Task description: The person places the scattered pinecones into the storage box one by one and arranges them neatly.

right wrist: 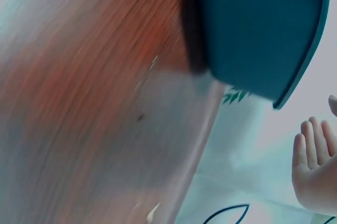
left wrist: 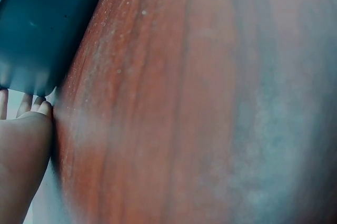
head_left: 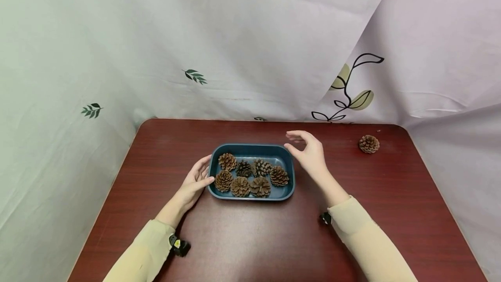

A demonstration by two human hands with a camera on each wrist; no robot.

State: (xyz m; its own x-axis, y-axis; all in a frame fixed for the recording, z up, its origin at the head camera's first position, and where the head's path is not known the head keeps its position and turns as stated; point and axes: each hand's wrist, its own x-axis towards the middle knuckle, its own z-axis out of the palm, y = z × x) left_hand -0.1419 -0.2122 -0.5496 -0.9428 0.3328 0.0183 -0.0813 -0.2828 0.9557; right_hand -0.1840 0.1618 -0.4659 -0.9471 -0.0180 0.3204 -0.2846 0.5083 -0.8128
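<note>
A dark blue rectangular box [head_left: 250, 198] sits on the table with several brown pine cones [head_left: 240, 186] inside. At its left end my left hand [head_left: 193, 185] holds the box, thumb over the rim and fingers along the outer wall. The left wrist view shows the fingertips of this left hand [left wrist: 23, 145] against the wall of the box [left wrist: 42, 34]. My right hand [head_left: 311, 153] is just beyond the box's right end, fingers and thumb spread apart around nothing. In the right wrist view that hand [right wrist: 316, 176] appears apart from the box [right wrist: 258, 29].
One more pine cone [head_left: 369, 144] lies by the far right corner of the reddish-brown table [head_left: 242, 229]. Behind the table hangs a pale cloth [head_left: 250, 47] printed with leaves. Small dark wrist cameras [head_left: 180, 246] are strapped at both sleeves.
</note>
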